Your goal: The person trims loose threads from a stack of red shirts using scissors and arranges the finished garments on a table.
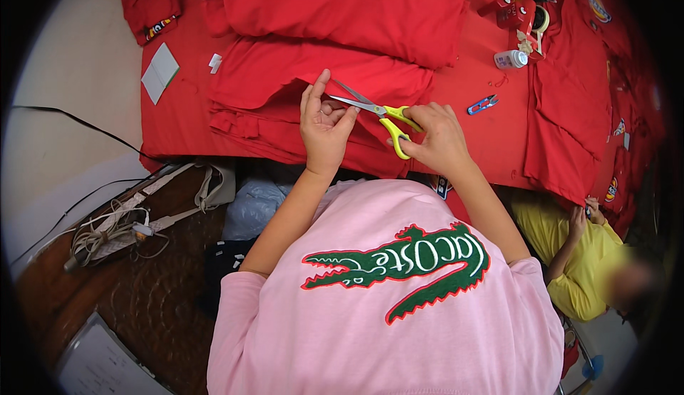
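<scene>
The right hand (436, 138) is gripping yellow-handled scissors (377, 113), blades parted; the left hand (324, 124) is pinching a fold of the red garment (285, 89) lying on the red worktop (470, 110), just beside the blade tips; trimming seems to be underway; the next snip is likely calling for a taut fold and fingers kept off the blades.

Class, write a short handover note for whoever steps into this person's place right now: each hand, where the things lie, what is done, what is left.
Left hand: pinches a fold of the red fabric garment on top of the stack on the red-covered table.
Right hand: holds the yellow-handled steel scissors, blades at the left fingers.
Nearby: small blue thread snips, white bottle.
Done: cannot tell whether anything has been cut.
Left: probably the snip at the pinched spot.
</scene>
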The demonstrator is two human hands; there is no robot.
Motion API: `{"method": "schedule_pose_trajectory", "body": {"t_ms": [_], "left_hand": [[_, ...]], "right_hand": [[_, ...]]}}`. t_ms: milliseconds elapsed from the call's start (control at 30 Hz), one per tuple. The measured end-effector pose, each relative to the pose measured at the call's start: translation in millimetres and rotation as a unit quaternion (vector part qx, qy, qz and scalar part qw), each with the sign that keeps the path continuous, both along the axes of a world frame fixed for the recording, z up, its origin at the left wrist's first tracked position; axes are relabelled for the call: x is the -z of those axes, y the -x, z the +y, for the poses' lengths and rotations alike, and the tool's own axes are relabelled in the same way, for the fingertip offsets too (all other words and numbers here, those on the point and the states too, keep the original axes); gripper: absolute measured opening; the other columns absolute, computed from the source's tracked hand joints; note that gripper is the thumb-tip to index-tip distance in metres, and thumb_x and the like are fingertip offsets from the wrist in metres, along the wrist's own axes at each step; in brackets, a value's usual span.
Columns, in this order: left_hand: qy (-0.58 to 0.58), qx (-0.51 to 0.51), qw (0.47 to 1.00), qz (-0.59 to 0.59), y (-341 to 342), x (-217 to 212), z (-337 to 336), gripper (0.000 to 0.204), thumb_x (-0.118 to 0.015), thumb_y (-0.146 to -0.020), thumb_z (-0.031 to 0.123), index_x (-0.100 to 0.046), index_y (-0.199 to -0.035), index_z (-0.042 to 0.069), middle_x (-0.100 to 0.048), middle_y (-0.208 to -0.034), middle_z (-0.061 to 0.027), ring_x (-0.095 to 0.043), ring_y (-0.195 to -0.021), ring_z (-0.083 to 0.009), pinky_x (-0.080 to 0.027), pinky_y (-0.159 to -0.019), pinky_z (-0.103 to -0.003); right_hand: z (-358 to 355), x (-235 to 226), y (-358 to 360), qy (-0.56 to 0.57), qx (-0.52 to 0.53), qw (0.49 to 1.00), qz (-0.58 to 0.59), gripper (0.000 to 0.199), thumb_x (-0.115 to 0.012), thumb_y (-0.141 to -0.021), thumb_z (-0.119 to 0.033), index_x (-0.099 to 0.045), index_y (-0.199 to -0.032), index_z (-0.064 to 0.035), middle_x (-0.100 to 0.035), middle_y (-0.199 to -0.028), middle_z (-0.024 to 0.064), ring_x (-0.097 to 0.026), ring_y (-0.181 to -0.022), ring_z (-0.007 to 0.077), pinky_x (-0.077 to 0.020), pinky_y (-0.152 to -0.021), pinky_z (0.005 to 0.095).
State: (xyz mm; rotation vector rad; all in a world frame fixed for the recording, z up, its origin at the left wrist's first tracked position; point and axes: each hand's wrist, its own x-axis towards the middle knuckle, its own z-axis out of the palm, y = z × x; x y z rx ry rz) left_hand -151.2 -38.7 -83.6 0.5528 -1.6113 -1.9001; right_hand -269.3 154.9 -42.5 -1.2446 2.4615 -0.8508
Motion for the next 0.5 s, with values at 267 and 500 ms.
{"method": "schedule_pose_trajectory", "body": {"t_ms": [267,500], "left_hand": [[0.005,0.006,1.0,-0.02,-2.9,-1.9,-0.4,0.082,-0.07,-0.082,-0.021,-0.043,-0.156,0.004,-0.041,-0.137,-0.0059,-0.059,-0.092,-0.0092,-0.06,-0.082,-0.022],[0.066,-0.034,0.997,-0.036,-5.2,15.4,-3.3,0.069,-0.071,-0.09,-0.013,-0.048,-0.153,0.002,-0.044,-0.136,-0.0057,-0.059,-0.097,-0.0099,-0.057,-0.087,-0.023]], "right_hand": [[-4.2,-4.9,1.8,-0.042,-0.013,0.999,-0.03,0.036,-0.084,-0.075,-0.035,-0.073,-0.094,-0.0067,-0.065,-0.073,0.0075,-0.06,-0.073,0.0243,-0.0409,-0.076,0.0382],[4.9,13.4,1.2,-0.019,-0.014,0.997,-0.071,0.027,-0.086,-0.076,-0.024,-0.071,-0.087,-0.0053,-0.064,-0.069,0.0084,-0.059,-0.066,0.0236,-0.04,-0.074,0.0375]]}}
